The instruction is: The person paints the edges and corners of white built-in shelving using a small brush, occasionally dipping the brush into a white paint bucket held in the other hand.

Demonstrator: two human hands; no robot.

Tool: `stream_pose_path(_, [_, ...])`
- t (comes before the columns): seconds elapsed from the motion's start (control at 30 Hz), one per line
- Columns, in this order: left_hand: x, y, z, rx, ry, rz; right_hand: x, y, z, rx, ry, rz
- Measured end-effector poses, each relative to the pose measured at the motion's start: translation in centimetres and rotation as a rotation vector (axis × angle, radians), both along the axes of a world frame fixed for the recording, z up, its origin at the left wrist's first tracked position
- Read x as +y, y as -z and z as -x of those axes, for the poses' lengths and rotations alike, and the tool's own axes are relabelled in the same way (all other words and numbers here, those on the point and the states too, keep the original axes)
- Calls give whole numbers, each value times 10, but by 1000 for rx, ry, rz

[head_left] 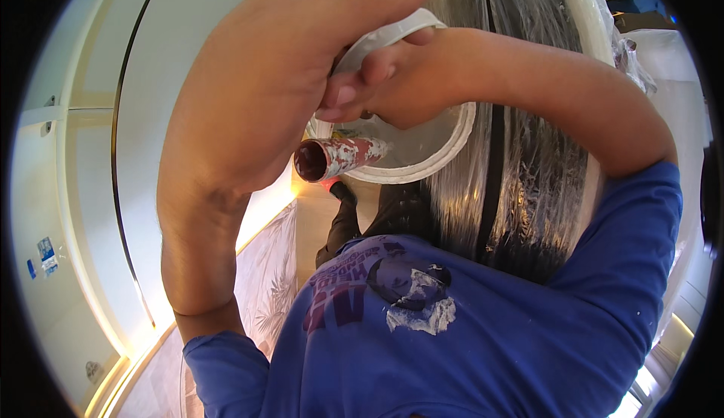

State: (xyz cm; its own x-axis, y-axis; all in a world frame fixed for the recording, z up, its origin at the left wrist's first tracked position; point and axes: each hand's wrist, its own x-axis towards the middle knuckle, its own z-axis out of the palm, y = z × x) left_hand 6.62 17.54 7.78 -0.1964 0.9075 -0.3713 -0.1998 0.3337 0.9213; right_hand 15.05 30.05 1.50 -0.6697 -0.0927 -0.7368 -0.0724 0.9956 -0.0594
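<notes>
While the left hand (256, 93) fills the upper middle of the view with its back toward the camera, its fingers curl inward and its grip looks wrapped around the red, paint-spattered handle (339, 158), though the back of the hand hides the fingers. The handle juts out just below that grip, open dark end toward the camera, white flecks all over its red skin. The right hand (392, 86) comes in from the right, forearm bent across the view, and meets the left hand fingertip to fingertip; its grip is pressed together, pinching the thin white bail (392, 35) of the bucket, which arcs just above its knuckles. Directly beneath both grips sits the white paint bucket (445, 150), its round rim showing below the right hand, with pale paint inside. Behind the bucket and to the right of the right grip stands a tall thing wrapped in clear plastic film (528, 139), with a dark stripe down it. Lower, beneath both forearms, the person's blue shirt (467, 327) carries white paint smears. Left of the left grip runs a cream-coloured wall panel (98, 214).
</notes>
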Motion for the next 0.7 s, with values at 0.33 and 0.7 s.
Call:
stream_pose_path(0.33, [15,-35,-12,-41,-153,118,28,27,-4,444,-77,276])
stream_pose_path(0.7, [5,-19,2,-23,-63,-36,27,29,7,513,-51,266])
